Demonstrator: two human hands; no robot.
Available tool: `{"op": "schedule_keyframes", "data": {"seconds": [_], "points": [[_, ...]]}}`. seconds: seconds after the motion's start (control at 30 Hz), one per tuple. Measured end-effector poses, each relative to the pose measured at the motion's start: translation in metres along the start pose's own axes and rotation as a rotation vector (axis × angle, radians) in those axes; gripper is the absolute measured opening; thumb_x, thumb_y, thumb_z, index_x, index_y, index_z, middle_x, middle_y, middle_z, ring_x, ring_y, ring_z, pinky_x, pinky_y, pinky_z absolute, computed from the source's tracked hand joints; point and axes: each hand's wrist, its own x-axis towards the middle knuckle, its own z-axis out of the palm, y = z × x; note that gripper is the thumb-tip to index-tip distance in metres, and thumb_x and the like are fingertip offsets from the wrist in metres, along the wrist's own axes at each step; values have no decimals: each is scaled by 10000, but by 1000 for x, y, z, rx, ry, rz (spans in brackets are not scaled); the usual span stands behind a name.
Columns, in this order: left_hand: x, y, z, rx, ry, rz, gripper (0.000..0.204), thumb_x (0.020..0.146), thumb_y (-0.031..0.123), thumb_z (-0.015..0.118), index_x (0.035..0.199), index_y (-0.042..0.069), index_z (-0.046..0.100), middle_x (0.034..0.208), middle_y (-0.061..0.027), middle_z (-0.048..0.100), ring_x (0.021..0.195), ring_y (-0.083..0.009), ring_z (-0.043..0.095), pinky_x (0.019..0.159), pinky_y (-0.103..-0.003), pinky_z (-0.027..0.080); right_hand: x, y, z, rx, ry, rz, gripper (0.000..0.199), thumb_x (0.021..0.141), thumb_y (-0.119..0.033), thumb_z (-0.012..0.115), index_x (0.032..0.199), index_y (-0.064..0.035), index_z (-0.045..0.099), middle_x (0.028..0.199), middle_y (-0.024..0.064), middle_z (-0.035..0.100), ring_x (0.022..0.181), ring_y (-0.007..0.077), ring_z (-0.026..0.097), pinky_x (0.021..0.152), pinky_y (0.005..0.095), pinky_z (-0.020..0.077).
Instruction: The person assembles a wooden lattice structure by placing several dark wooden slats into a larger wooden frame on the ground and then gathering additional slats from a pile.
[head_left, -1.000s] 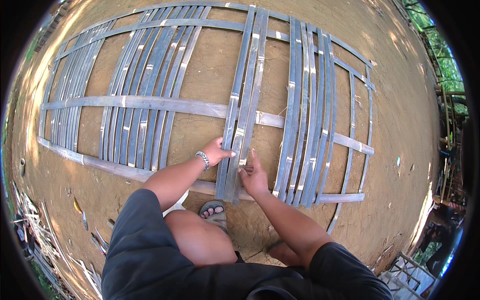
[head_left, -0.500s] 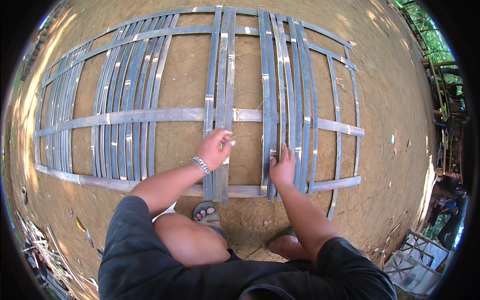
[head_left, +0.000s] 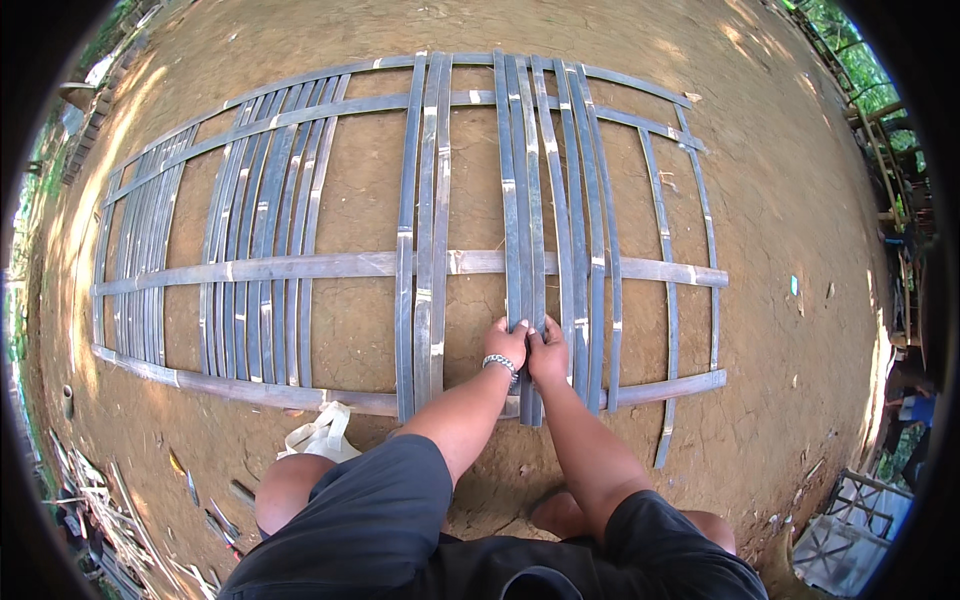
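Observation:
A lattice of dark bamboo slats lies on the dirt ground before me, with long bamboo crosspieces [head_left: 350, 265] running left to right. My left hand [head_left: 506, 343], a chain bracelet on its wrist, is closed on the left side of three slats [head_left: 521, 200] lying close together. Against it, my right hand [head_left: 547, 358] grips the same bunch from the right, thumbs nearly touching. The hands hide part of these slats above the front bamboo pole [head_left: 270, 394]. To the left lie three spaced slats [head_left: 427, 200]; several more slats [head_left: 590, 210] stand to the right.
Farther left, two groups of slats [head_left: 250, 220] cross the lattice. A white bag [head_left: 322, 432] lies by my left knee, with hand tools [head_left: 222, 525] left of it. Loose strips [head_left: 110, 500] are piled at lower left. A pale framed panel [head_left: 845, 535] stands at lower right.
My left hand has moved right, from beside the left slats to meet my right hand. The slats between my hands are now drawn together. The view has shifted a little.

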Motion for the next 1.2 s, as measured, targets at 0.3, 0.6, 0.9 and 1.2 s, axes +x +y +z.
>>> {"op": "schedule_keyframes", "data": {"seconds": [0.3,0.6,0.9,1.2], "points": [[12,-27,-32,-483,6,13,133,937,62,628,1043,-6,672,947,-44,703,828,-101,627,750,-269,505,-8,-6,21,316,-225,183,467,931,-27,613,1382,15,501,1058,97,690,888,115,632,788,259,511],[12,-17,-72,-346,-28,16,160,922,110,659,1041,7,691,933,-42,708,810,-100,628,738,-269,497,-22,-7,50,263,-171,207,462,928,-48,626,1369,26,513,1099,118,691,926,130,640,825,269,510],[1,-21,-78,-222,20,51,158,926,90,641,1046,-9,671,949,-69,715,833,-121,647,775,-284,512,-41,0,59,226,-73,192,453,909,-102,653,1331,29,554,1081,117,705,926,152,654,846,293,512],[-37,26,-61,361,369,80,495,828,174,705,1241,-49,546,1165,-262,624,1068,-417,611,968,-456,474,-45,-35,37,-203,-55,80,468,858,-159,687,1293,-16,590,1035,192,686,938,276,674,831,367,519]]}}
